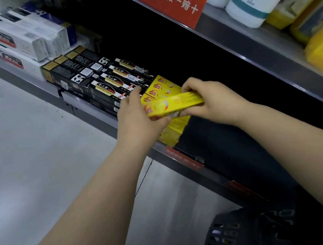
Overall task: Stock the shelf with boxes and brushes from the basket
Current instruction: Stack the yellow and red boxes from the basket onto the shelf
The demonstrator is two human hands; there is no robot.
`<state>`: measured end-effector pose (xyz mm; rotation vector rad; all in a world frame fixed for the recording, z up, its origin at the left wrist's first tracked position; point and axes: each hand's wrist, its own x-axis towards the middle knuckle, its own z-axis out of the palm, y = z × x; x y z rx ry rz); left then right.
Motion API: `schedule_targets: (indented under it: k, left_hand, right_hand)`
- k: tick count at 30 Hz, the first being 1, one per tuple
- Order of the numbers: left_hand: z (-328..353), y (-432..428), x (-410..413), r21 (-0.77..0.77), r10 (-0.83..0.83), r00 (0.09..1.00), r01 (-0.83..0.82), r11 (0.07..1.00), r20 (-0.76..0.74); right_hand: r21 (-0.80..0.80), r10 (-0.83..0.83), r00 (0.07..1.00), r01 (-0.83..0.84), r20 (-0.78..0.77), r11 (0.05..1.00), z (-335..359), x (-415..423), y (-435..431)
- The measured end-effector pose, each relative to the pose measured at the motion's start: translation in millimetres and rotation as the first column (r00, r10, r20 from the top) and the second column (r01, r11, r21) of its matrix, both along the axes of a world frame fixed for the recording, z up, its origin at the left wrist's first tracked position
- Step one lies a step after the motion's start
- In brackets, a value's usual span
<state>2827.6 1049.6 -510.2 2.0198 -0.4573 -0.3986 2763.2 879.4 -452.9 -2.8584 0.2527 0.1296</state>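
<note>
Nearest me, a dark slotted plastic basket (229, 233) sits low. Above it, the left hand (135, 115) and right hand (216, 98) each grip one end of a long yellow cardboard box (176, 103), held just over the stacked yellow boxes (163, 89) on the grey metal shelf (20, 76). A row of black cartons (110, 84) lies beyond.

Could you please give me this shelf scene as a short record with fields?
held item: long yellow cardboard box
left hand: grips its left end
right hand: grips its right end
beneath: stacked yellow boxes on grey metal shelf
beside stack: black cardboard boxes, to the left
basket: dark plastic basket, lower right
</note>
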Motion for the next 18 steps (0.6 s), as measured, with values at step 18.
schedule_targets:
  k: [18]
  left_hand:
    - [-16.6, -8.2, -12.1, 0.379, -0.505, 0.850, 0.521, 0.765, -0.149]
  right_hand:
    - [0.058, -0.625, 0.780, 0.623, 0.027, 0.780, -78.2, 76.4, -75.8]
